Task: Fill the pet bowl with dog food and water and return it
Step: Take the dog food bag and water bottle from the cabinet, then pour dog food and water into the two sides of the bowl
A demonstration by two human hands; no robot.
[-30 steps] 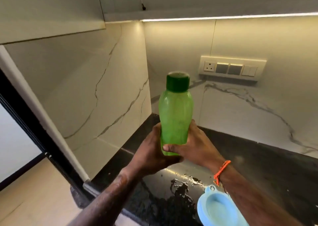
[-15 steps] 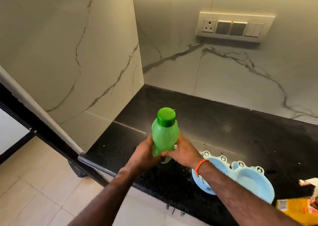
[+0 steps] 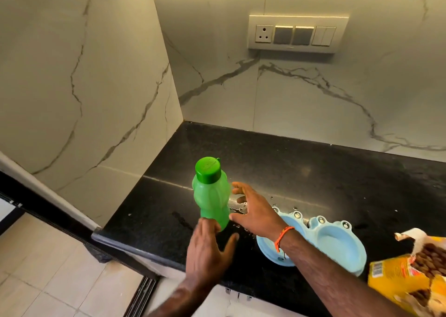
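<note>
While the green bottle (image 3: 212, 193) stands upright and capped on the black countertop (image 3: 313, 172), both hands sit spread at its base, holding nothing: the left hand (image 3: 208, 249) just near of it, the right hand (image 3: 253, 210) just to its right. The blue pet bowl (image 3: 337, 242) lies right of the bottle, under the right forearm, so that hand is nearer. Its long axis runs left to right. A torn yellow food bag (image 3: 410, 275) sits at the right edge. Water spots the counter below marble walls.
</note>
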